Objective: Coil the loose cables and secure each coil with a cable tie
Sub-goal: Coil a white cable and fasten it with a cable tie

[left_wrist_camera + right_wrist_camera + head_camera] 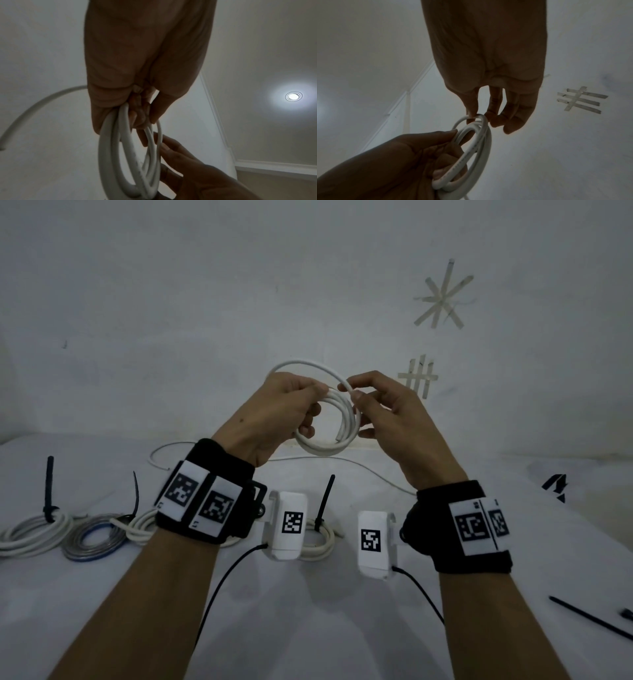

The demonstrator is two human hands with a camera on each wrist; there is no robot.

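A white cable coil (329, 436) hangs in the air between my two hands, above the white table. My left hand (284, 409) grips the coil's left side, fingers curled through its loops (120, 135). My right hand (373, 405) pinches the last loose strand (347, 386) at the coil's top right between thumb and forefinger (473, 113). That strand arcs up and over the left hand (298, 364). The coil (471, 148) shows several turns.
Tied coils lie along the table: a white one (34, 530), a grey-blue one (92, 537) and another (320, 537) with a black tie (325, 498) standing up. A thin loose white cable (342, 462) runs behind. A loose black tie (589, 621) lies at right.
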